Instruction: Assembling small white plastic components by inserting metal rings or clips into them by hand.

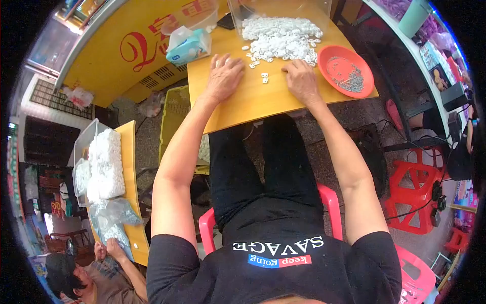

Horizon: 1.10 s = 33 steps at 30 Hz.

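Note:
My left hand (224,77) lies on the yellow wooden table (263,104) with its fingers apart and nothing in it. My right hand (302,81) rests at the near edge of a heap of small white plastic pieces (281,38). Its fingers are bent and close together, and their tips are hidden, so anything held does not show. Between my hands lie two loose white pieces (265,78), each with dark holes. Right of my right hand stands a red bowl (370,76) holding many thin grey metal parts.
A clear bin (324,10) stands behind the heap. A blue tissue pack (188,46) sits at the table's left. Under my left arm is a yellow crate (174,101). At lower left, another person (101,278) works at a second table (130,177). Red stools (415,195) stand right.

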Each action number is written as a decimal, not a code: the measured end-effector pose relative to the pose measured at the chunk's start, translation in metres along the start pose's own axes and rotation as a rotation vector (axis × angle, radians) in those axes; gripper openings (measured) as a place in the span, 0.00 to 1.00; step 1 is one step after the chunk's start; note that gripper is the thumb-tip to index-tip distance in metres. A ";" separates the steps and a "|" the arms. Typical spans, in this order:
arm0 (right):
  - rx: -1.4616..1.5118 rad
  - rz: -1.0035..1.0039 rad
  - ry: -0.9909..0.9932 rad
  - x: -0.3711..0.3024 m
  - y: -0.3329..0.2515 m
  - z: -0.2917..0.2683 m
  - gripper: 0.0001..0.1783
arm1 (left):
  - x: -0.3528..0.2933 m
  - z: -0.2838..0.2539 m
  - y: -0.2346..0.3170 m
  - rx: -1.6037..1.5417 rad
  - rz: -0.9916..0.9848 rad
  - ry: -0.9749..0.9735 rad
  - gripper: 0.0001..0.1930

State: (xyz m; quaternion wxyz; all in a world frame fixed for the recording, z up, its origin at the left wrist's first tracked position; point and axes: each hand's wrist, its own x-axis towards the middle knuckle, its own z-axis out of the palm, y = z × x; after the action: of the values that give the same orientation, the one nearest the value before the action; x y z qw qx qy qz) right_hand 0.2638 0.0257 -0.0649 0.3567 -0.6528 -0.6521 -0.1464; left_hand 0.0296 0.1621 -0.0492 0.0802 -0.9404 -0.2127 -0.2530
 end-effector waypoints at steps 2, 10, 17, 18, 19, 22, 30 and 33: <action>-0.005 0.007 -0.015 0.000 -0.001 0.000 0.05 | 0.008 0.000 -0.001 0.013 -0.030 -0.024 0.14; -0.008 0.003 -0.018 0.002 -0.005 -0.005 0.05 | 0.034 0.021 0.011 0.098 -0.066 -0.028 0.17; 0.003 0.010 -0.010 0.001 -0.002 -0.006 0.04 | 0.036 0.011 0.029 -0.091 -0.022 -0.096 0.19; 0.003 0.012 -0.010 0.002 -0.002 -0.006 0.04 | 0.037 0.009 0.029 -0.117 -0.027 -0.095 0.19; 0.009 0.009 -0.011 0.002 -0.002 -0.006 0.04 | 0.037 0.011 0.029 -0.118 -0.026 -0.096 0.19; 0.018 0.010 -0.009 0.002 -0.003 -0.006 0.04 | 0.039 0.017 0.030 -0.090 -0.040 -0.057 0.18; 0.004 0.013 -0.003 0.001 -0.002 -0.004 0.05 | 0.041 0.018 0.034 -0.195 0.058 0.039 0.15; 0.012 0.022 -0.011 0.000 0.001 -0.002 0.06 | 0.045 0.014 0.039 -0.245 0.025 0.056 0.11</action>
State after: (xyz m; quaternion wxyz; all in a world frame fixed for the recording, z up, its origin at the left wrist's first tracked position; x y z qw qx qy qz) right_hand 0.2655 0.0244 -0.0633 0.3585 -0.6585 -0.6477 -0.1352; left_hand 0.0883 0.1470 -0.0398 -0.0263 -0.9382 -0.1663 -0.3022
